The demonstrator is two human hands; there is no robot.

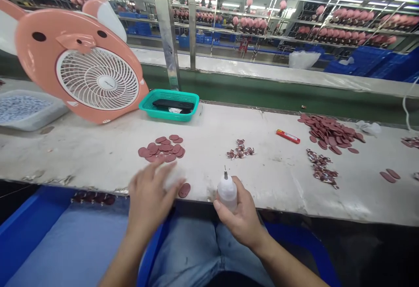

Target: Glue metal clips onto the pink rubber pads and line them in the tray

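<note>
My right hand [240,221] is shut around a white plastic squeeze bottle [227,193] with a thin metal nozzle pointing up. My left hand [149,202] is blurred over the bench's front edge, its fingers stretched out. A soft white blurred patch [173,178] lies just past those fingertips, and I cannot tell whether they touch it. Close by lie a single maroon oval piece [184,190] and a loose pile of maroon oval pieces [162,148]. A small heap of shiny decorated pieces [240,148] sits between my hands and the back of the bench.
A large pink pig-shaped fan [78,64] and a teal basket [168,105] stand at the back. Further right are more maroon pieces [330,132], a shiny heap [321,169] and a red lighter-like object [287,136]. A blue bin [39,217] sits low at left, beside my jeans.
</note>
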